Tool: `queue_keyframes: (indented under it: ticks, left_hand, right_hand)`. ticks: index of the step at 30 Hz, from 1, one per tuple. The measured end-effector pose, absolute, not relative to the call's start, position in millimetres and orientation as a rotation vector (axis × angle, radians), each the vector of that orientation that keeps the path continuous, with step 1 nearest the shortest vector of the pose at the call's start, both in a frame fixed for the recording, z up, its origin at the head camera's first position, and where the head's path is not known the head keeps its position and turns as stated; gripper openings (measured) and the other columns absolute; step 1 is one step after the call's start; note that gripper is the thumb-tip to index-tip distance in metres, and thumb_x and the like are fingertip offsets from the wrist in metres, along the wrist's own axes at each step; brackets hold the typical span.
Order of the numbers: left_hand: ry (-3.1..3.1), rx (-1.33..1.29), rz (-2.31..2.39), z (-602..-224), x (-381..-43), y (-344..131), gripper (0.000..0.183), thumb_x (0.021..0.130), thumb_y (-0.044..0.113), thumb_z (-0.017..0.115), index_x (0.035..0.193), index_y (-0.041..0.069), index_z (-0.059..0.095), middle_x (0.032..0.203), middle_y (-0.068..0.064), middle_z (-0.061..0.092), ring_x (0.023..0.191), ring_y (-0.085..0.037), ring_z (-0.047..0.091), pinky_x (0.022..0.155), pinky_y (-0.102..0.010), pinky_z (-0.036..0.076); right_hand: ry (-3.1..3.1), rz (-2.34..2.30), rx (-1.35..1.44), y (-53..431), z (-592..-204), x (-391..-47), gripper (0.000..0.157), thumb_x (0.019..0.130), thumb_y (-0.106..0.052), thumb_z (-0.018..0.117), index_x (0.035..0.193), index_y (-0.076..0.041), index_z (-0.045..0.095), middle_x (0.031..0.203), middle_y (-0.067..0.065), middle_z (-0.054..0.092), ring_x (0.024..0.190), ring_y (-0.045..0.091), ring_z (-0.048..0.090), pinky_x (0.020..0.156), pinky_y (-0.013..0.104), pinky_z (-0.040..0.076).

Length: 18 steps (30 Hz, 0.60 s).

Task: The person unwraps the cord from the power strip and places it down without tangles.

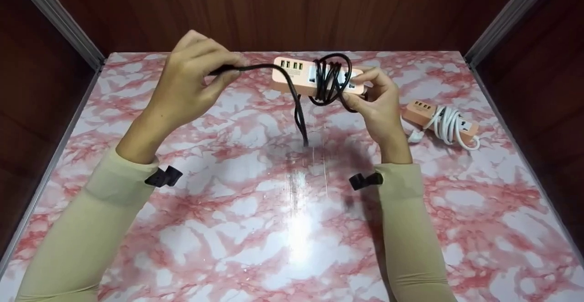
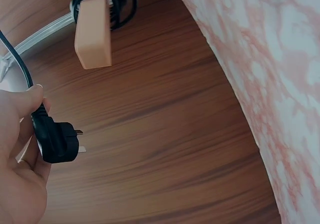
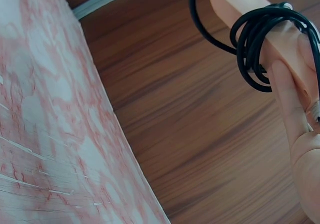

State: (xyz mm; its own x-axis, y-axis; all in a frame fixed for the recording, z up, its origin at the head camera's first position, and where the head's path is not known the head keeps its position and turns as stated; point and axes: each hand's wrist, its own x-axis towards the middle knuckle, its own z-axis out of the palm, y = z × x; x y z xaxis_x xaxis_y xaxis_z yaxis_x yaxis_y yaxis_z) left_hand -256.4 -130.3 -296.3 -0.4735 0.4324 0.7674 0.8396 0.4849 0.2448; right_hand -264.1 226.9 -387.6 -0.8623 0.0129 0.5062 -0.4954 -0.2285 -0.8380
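Note:
My right hand [image 1: 376,99] grips the right end of a peach power strip [image 1: 296,79], holding it above the table. Several loops of black cord [image 1: 326,80] are wound around the strip's right half. In the head view the cord's free length hangs down below the strip, bends back up and runs left to my left hand [image 1: 189,76]. That hand pinches the cord's end at the black plug [image 2: 57,139], whose metal pins show in the left wrist view. From the right wrist, the thumb [image 3: 287,93] lies along the strip's side near the loops.
A second peach power strip [image 1: 417,112], wrapped in white cord [image 1: 449,126], lies on the marbled table [image 1: 219,229] at the right. Dark wood panels [image 1: 292,12] with metal corner rails [image 1: 511,14] enclose the table at the back and sides.

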Motion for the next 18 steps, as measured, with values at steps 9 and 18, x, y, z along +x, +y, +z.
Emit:
queue_keyframes:
  ticks: [9,18]
  left_hand:
    - [-2.095,-1.081,-0.861,-321.0,-249.7,-146.1,0.01,0.093,0.009,0.081,0.102,0.006,0.084,0.099,-0.008,0.079,0.096,-0.032,0.059,0.089,-0.038,0.039]
    - [-2.195,-1.178,-0.792,-354.0,-244.2,-163.4,0.012,0.093,0.006,0.081,0.103,0.01,0.084,0.1,-0.006,0.078,0.098,-0.03,0.059,0.087,-0.04,0.043]
  right_hand:
    - [-1.657,2.157,0.592,225.0,-386.0,-265.1,0.027,0.08,0.019,0.079,0.101,0.008,0.066,0.121,0.02,0.067,0.093,0.024,0.072,0.07,0.026,0.06]
    - [-1.618,2.169,0.597,226.2,-385.9,-265.7,0.027,0.08,0.021,0.076,0.101,0.009,0.064,0.122,0.021,0.067,0.093,0.025,0.072,0.073,0.028,0.061]
